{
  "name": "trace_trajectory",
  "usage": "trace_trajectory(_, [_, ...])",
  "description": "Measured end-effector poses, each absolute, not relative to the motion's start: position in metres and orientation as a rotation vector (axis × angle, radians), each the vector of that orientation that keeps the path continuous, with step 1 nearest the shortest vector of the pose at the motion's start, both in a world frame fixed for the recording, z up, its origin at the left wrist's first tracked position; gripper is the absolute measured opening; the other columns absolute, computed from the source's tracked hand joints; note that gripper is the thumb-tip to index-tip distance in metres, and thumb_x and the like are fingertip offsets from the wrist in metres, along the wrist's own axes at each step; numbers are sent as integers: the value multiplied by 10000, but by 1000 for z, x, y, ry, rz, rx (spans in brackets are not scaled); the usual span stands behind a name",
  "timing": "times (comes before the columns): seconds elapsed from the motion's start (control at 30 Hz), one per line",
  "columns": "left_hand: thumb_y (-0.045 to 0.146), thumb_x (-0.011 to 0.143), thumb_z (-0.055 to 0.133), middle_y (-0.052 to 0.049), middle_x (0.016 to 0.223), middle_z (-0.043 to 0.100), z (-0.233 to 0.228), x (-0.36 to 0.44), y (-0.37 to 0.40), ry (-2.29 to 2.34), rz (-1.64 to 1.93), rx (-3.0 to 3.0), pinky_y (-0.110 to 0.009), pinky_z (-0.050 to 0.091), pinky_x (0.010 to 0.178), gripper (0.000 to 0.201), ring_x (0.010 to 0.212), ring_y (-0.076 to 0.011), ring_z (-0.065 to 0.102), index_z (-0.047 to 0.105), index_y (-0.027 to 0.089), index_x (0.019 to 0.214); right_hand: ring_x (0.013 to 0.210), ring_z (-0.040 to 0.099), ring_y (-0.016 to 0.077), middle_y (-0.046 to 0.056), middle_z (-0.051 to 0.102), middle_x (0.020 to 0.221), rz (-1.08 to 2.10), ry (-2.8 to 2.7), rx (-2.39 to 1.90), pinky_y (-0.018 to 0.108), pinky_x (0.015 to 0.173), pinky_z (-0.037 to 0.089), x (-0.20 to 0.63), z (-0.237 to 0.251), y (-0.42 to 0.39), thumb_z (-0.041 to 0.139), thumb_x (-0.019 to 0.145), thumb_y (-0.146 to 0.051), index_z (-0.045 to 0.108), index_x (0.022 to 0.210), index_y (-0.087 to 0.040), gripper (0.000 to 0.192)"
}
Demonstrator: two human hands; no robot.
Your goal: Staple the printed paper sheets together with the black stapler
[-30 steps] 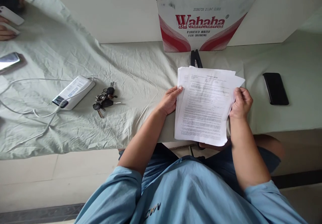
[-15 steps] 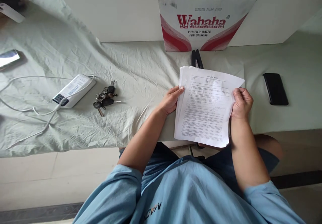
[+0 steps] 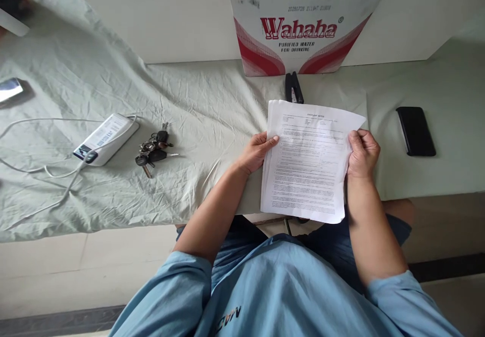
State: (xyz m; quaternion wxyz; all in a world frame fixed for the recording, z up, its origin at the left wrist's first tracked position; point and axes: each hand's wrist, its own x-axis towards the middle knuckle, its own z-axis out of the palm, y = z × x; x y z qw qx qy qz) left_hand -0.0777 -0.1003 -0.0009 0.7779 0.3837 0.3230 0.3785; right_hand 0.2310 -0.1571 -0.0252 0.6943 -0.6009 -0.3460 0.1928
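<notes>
Since a second ago the loose sheets have squared up: the corners that fanned out at the top right now sit nearly flush, and my left thumb has slid further onto the top page. I hold the stack of papers [image 3: 308, 162] by both long edges, my left hand [image 3: 257, 151] pinching the left edge with the thumb on top and fingers beneath, my right hand [image 3: 362, 152] curled shut around the right edge.

The stack's long axis runs away from me toward the cardboard box [image 3: 303, 21], its near end hanging past the table edge over my lap. Both hands sit about level at mid-height of the page, neither nearer than the other.

The paper is thin, white, printed in small type, and slightly rippled. Between the stack's far edge and the box lies a black stapler [image 3: 294, 87], narrow, pointing at the box. Right of the papers is a black phone [image 3: 416, 131], flat and glossy. Well left of the box, on the wrinkled pale green cloth [image 3: 197, 104], lie a bunch of keys [image 3: 153, 147] and a white power bank [image 3: 106, 138] with its cable.
</notes>
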Motion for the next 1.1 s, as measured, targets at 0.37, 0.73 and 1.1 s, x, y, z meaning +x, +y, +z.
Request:
trace_trajectory(0.37, [546,704,1105,-104,969,900,7,-78,-101,709,861,648,-493,717,1088,530,1219,-390,870,842,175,979,1207,788,284,57,795,1233,648,-785,-1238,499,1066,657,225,-20,-168,922,804,-803,729,1305,-304,733])
trace_trajectory(0.73, [675,744,1071,-121,1080,911,7,-70,-110,668,803,765,-495,709,1035,600,1122,-376,882,890,192,1051,1014,874,371,51,871,898,1112,-831,-1373,573,952,729,205,20,-206,1089,702,-632,866,1031,-265,541])
trace_trajectory(1.1, [539,818,1056,-112,1252,897,1,-64,-97,709,1060,446,-536,641,1221,565,1385,-401,793,817,209,1210,1468,745,447,119,861,1388,1118,-857,-1223,624,1181,674,205,37,-250,872,592,-1044,856,1297,-359,982])
